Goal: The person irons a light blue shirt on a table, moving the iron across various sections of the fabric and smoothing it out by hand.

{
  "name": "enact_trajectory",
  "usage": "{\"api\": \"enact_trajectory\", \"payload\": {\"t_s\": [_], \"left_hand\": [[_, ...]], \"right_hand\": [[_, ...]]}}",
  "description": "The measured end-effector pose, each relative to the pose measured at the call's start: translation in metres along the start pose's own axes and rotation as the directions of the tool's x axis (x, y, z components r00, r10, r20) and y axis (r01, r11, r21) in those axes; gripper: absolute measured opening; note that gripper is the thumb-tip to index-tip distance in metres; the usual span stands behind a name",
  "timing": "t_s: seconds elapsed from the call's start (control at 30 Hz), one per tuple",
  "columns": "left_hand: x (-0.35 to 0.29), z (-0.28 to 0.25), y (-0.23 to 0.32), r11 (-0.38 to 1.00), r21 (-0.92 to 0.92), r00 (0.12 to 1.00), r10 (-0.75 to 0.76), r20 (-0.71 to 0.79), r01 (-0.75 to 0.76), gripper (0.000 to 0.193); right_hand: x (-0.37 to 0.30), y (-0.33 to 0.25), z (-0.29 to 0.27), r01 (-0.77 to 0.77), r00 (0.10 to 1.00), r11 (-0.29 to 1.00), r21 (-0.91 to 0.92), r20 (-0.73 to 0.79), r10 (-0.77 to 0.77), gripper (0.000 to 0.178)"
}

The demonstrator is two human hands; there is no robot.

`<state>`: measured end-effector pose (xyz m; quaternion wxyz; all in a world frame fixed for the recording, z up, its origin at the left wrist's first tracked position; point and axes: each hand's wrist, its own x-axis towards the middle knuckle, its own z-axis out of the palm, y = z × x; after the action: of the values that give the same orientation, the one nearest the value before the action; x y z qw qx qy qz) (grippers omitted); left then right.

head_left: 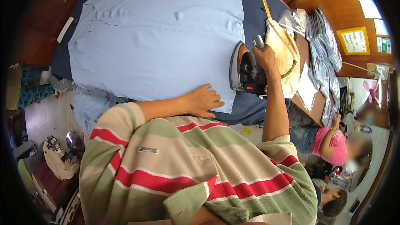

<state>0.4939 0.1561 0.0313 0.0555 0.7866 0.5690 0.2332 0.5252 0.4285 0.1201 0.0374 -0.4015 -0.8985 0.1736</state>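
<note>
A light blue shirt (166,54) lies spread over a dark blue ironing table (256,114). My right hand (266,58) is closed round the grey handle of a clothes iron (248,73), at the shirt's right edge. The iron appears tilted, its metal soleplate turned toward the shirt; whether it touches the cloth I cannot tell. My left hand (204,102) rests flat on the near right part of the shirt, fingers apart and holding nothing. A coiled cord (289,70) runs from the iron across a cream cloth pad (279,43).
Folded blue garments (323,37) are stacked on a brown table (303,52) to the right, beside a white sheet (306,87). Farther right, a person in a pink top (331,146) works near another seated person (333,202). More blue fabric (93,104) hangs at the near left edge.
</note>
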Motion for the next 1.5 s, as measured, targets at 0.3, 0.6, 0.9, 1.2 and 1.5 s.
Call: {"api": "enact_trajectory", "payload": {"t_s": [0.3, 0.6, 0.9, 1.2, 1.5], "left_hand": [[0.036, 0.048, 0.013, 0.993, 0.058, 0.995, -0.100, -0.004, 0.100, 0.012], [0.074, 0.046, 0.007, 0.946, -0.323, 0.999, -0.013, -0.046, -0.003, 0.027], [-0.181, -0.118, -0.126, 0.411, -0.212, 0.112, -0.637, -0.763, 0.887, 0.032], [-0.286, -0.235, -0.357, -0.071, 0.169, 0.054, -0.766, -0.641, 0.983, 0.052], [-0.283, -0.237, -0.428, 0.133, -0.005, 0.097, -0.742, -0.664, 0.991, 0.031]], "right_hand": [[-0.005, 0.003, -0.068, 0.035, 0.994, 0.967, 0.254, 0.087, -0.059, 0.038], [0.168, 0.219, -0.086, 0.165, 0.983, 0.972, -0.166, -0.054, -0.176, 0.049], [0.118, 0.096, -0.045, 0.114, 0.654, 0.850, -0.514, -0.605, -0.454, 0.046], [0.227, -0.036, 0.107, 0.178, 0.960, 0.984, 0.033, -0.226, -0.166, 0.075], [0.252, -0.049, 0.106, 0.038, 0.987, 0.930, -0.365, -0.132, -0.092, 0.030]]}}
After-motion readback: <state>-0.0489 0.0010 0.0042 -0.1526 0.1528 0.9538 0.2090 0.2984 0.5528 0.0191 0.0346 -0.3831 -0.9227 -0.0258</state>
